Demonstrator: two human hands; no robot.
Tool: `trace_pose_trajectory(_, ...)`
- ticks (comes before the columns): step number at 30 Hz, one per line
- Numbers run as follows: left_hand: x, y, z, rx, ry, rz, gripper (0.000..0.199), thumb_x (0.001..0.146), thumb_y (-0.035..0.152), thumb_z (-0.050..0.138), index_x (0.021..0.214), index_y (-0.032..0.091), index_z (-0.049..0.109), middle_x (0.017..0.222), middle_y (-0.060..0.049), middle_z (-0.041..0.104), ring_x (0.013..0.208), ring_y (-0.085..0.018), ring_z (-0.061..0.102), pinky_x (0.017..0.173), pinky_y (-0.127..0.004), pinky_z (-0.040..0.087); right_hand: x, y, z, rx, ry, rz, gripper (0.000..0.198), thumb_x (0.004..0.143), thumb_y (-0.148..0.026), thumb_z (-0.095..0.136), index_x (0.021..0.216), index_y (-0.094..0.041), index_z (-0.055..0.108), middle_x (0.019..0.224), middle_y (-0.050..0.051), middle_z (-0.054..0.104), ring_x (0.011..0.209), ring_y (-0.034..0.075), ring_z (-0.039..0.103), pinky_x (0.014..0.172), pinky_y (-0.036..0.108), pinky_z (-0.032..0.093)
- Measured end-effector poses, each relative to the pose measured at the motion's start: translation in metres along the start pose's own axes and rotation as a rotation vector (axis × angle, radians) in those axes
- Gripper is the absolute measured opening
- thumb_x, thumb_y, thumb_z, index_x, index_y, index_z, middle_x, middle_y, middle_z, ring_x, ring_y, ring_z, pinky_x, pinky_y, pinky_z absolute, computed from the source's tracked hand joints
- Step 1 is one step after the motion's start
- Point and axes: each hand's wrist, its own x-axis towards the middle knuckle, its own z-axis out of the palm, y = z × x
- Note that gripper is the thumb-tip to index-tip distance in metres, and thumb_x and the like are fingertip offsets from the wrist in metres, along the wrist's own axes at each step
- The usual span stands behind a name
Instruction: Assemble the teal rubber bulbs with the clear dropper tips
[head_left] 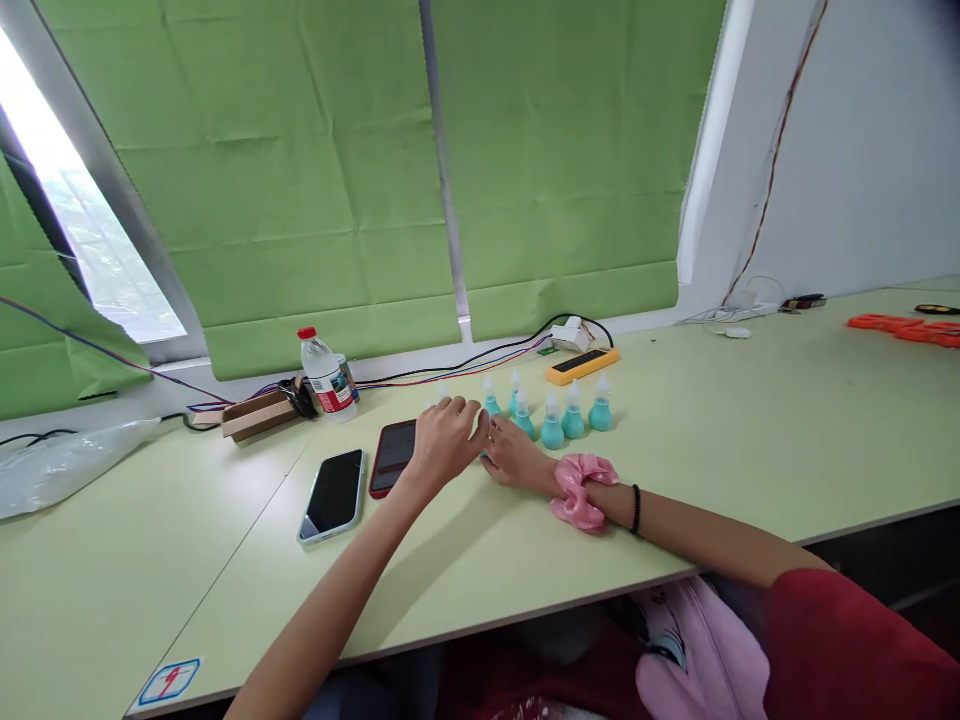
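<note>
Several small teal squeeze bulbs with clear pointed nozzles stand upright on the table; one squeeze bulb [601,414] is at the right end of the group. My left hand [448,438] is closed, its fingers curled down beside the group and hiding what lies beneath. My right hand [519,456], with a pink scrunchie [583,490] on its wrist, curls its fingers around a bulb, of which only a sliver of teal shows between the hands. My two hands almost touch. A clear nozzle tip [442,390] shows behind my left hand.
Left of my hands lie a red-cased phone [392,457] and a pale-cased phone [334,494]. Behind are a water bottle [327,377], an open cardboard box [259,415], cables and a yellow-orange device [583,366]. Orange items [904,328] lie far right. The table's front edge [525,612] is near me.
</note>
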Motion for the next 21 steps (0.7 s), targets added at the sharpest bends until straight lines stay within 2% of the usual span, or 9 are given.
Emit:
trace_pose_trajectory(2,-0.008,-0.003,0.025,0.107,-0.060,0.012,0.038,0.085,0.035,0.024,0.082,0.015,0.056,0.078,-0.010,0.059,0.075,-0.019,0.055,0.062,-0.027,0.037,0.003,-0.003,0.005,-0.113,0.122,-0.043,0.028,0.075,-0.026,0.039,0.102,-0.020,0.044,0.106,0.016,0.044,0.105,0.029,0.033,0.083,0.044,0.030)
trace_pose_trajectory(4,-0.018,-0.004,0.047,0.116,-0.165,0.004,0.041,0.086,0.033,0.019,0.079,0.015,0.054,0.073,-0.008,0.059,0.069,-0.018,0.055,0.058,-0.026,0.035,0.002,-0.001,0.011,-0.226,0.203,-0.035,0.024,0.073,-0.024,0.041,0.096,-0.020,0.045,0.096,0.014,0.050,0.091,0.025,0.045,0.074,0.038,0.035)
trace_pose_trajectory(6,-0.026,-0.004,0.066,0.089,-0.282,-0.036,0.039,0.086,0.031,0.018,0.081,0.015,0.053,0.069,-0.007,0.059,0.062,-0.017,0.055,0.055,-0.025,0.033,-0.002,0.003,0.015,-0.293,0.190,0.029,0.021,0.070,-0.024,0.044,0.090,-0.020,0.046,0.082,0.011,0.055,0.076,0.023,0.050,0.062,0.034,0.036)
trace_pose_trajectory(8,-0.031,-0.005,0.081,0.044,-0.342,-0.058,0.039,0.086,0.029,0.016,0.081,0.015,0.053,0.067,-0.007,0.059,0.060,-0.018,0.054,0.053,-0.026,0.032,-0.007,0.006,0.018,-0.329,0.151,0.077,0.018,0.067,-0.024,0.048,0.085,-0.021,0.047,0.074,0.009,0.057,0.068,0.023,0.052,0.056,0.032,0.034)
trace_pose_trajectory(11,-0.031,-0.010,0.096,-0.068,-0.317,-0.064,0.038,0.085,0.026,0.019,0.078,0.016,0.054,0.071,-0.008,0.059,0.063,-0.019,0.053,0.053,-0.026,0.029,-0.011,0.007,0.019,-0.320,0.165,0.043,0.012,0.068,-0.023,0.050,0.079,-0.021,0.049,0.076,0.008,0.059,0.070,0.021,0.054,0.058,0.030,0.035)
trace_pose_trajectory(13,-0.028,-0.015,0.101,-0.194,-0.289,-0.108,0.042,0.085,0.028,0.019,0.066,0.015,0.054,0.062,-0.007,0.057,0.057,-0.017,0.051,0.052,-0.026,0.027,-0.012,0.006,0.019,-0.286,0.178,-0.010,0.009,0.070,-0.023,0.048,0.079,-0.022,0.051,0.078,0.007,0.060,0.072,0.020,0.054,0.062,0.029,0.036)
trace_pose_trajectory(16,-0.024,-0.022,0.104,-0.454,-0.252,-0.235,0.051,0.084,0.039,0.019,0.048,0.015,0.046,0.045,-0.003,0.045,0.047,-0.014,0.043,0.048,-0.025,0.024,-0.012,0.004,0.019,-0.269,0.176,-0.039,0.010,0.073,-0.026,0.046,0.080,-0.022,0.052,0.076,0.006,0.060,0.071,0.018,0.054,0.064,0.028,0.037)
trace_pose_trajectory(18,-0.022,-0.025,0.103,-0.641,-0.273,-0.318,0.053,0.083,0.043,0.017,0.044,0.016,0.041,0.038,0.000,0.036,0.041,-0.011,0.038,0.046,-0.024,0.024,-0.011,0.005,0.018,-0.259,0.190,-0.055,0.012,0.074,-0.028,0.046,0.082,-0.022,0.052,0.075,0.006,0.060,0.070,0.017,0.054,0.064,0.028,0.037)
trace_pose_trajectory(21,-0.023,-0.027,0.098,-0.712,-0.230,-0.381,0.056,0.084,0.040,0.006,0.046,0.017,0.038,0.038,0.002,0.031,0.039,-0.011,0.035,0.046,-0.024,0.027,-0.010,0.009,0.014,-0.222,0.236,-0.067,0.015,0.077,-0.030,0.043,0.083,-0.020,0.052,0.076,0.005,0.060,0.069,0.016,0.053,0.064,0.026,0.037)
